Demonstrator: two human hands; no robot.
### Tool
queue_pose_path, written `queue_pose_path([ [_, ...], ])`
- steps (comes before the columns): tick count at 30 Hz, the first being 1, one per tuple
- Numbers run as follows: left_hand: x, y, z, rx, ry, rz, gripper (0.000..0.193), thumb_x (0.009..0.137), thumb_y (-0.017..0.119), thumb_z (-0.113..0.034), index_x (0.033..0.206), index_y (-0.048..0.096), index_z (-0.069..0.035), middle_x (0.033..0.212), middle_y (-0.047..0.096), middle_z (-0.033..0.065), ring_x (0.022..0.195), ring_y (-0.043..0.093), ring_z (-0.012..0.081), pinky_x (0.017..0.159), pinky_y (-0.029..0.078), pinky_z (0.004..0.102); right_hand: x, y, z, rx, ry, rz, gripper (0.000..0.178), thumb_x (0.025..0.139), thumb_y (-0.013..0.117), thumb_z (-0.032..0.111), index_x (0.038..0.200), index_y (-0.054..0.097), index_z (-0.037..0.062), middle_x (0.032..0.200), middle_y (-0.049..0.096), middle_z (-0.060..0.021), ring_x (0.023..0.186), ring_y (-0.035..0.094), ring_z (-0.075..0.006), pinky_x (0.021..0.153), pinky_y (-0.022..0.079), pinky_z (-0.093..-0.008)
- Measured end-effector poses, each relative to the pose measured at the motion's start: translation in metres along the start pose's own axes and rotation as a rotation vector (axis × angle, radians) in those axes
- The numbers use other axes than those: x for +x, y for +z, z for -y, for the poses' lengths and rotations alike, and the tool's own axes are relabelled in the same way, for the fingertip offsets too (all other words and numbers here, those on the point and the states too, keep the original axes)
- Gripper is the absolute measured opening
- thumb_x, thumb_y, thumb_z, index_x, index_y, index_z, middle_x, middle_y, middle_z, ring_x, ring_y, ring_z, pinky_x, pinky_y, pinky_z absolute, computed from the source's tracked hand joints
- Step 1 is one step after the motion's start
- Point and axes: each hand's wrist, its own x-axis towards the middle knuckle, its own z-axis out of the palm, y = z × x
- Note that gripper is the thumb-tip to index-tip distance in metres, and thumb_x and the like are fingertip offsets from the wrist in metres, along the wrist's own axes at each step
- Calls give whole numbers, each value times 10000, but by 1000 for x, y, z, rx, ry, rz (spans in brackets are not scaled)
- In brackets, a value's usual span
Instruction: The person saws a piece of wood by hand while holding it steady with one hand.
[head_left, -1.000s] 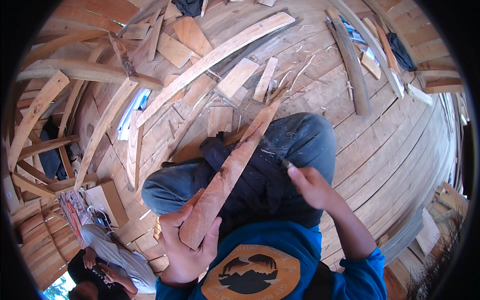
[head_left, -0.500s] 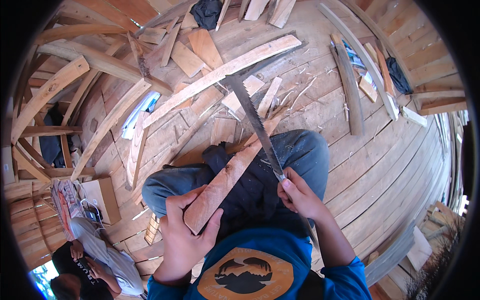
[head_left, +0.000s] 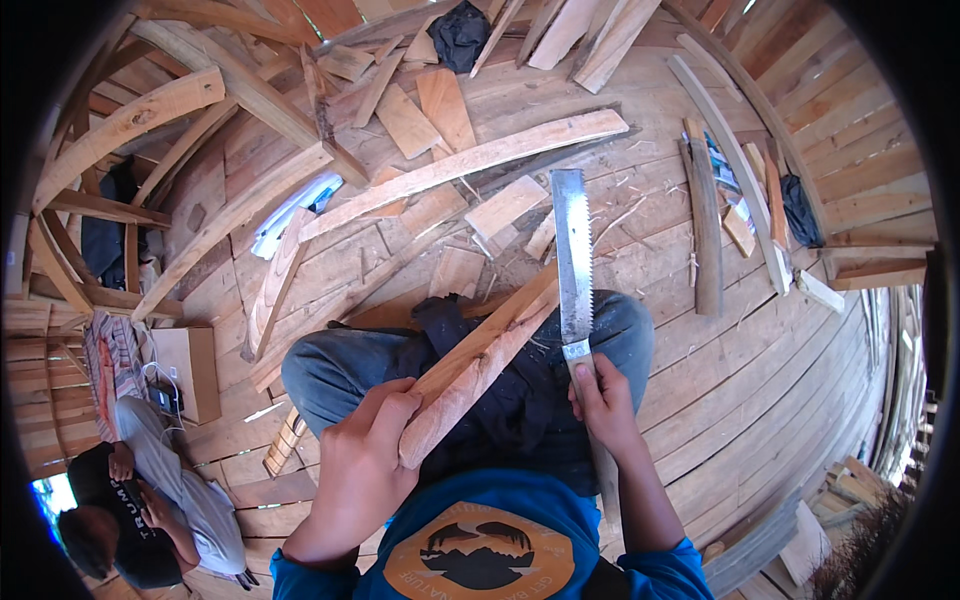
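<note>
My left hand [head_left: 366, 447] is closed around the near end of a rough-edged wooden piece [head_left: 478, 362], which slants up and away to the right over my lap. In my right hand [head_left: 606, 405] is the handle of a handsaw [head_left: 574, 262]. Its wide, shiny blade points away from me, flat face showing and teeth on the right. The blade overlaps the far end of the wooden piece in view; whether they touch I cannot tell. The saw's long handle runs back below my right hand toward my side.
A long pale curved plank [head_left: 470, 160] lies ahead on the board floor, amid offcuts and shavings. Curved timber frames [head_left: 235, 235] stand at the left. A person [head_left: 150, 510] sits at lower left near a cardboard box [head_left: 190, 375]. More planks [head_left: 705, 230] lie at the right.
The saw has swung upright and turned, so its flat face now shows. The wooden piece has rolled and shifted slightly right in my left hand. The whole view has shifted a little.
</note>
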Motion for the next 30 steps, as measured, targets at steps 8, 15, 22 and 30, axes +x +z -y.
queue_pose_path([
  [8, 10, 0, 11, 209, 357, 116, 329, 637, 696, -56, 945, 584, -75, 1130, 576, 157, 785, 650, 255, 599, 536, 340, 8, -28, 32, -362, -29, -32, 301, 939, 612, 233, 808, 560, -34, 561, 546, -141, 503, 572, -231, 492, 423, -344],
  [15, 18, -2, 8, 274, 400, 112, 251, 690, 667, -86, 929, 589, -83, 1100, 576, 151, 762, 640, 234, 587, 532, 321, -6, -12, 22, -434, -3, 67, 366, 913, 640, 297, 839, 577, -56, 658, 546, -276, 668, 579, -448, 536, 438, -427],
  [22, 18, -2, 11, 264, 335, 114, 280, 672, 688, -55, 931, 583, -64, 1118, 584, 161, 791, 657, 254, 602, 541, 331, -7, 0, 25, -425, -54, 38, 398, 879, 679, 324, 808, 586, -56, 656, 570, -267, 670, 602, -444, 548, 461, -438],
  [30, 17, -1, 10, 220, 279, 100, 297, 662, 696, -22, 937, 587, -57, 1103, 590, 161, 789, 672, 270, 609, 545, 338, -1, -5, 16, -537, -132, 32, 358, 817, 755, 285, 876, 621, -42, 657, 603, -217, 606, 628, -334, 581, 478, -388],
])
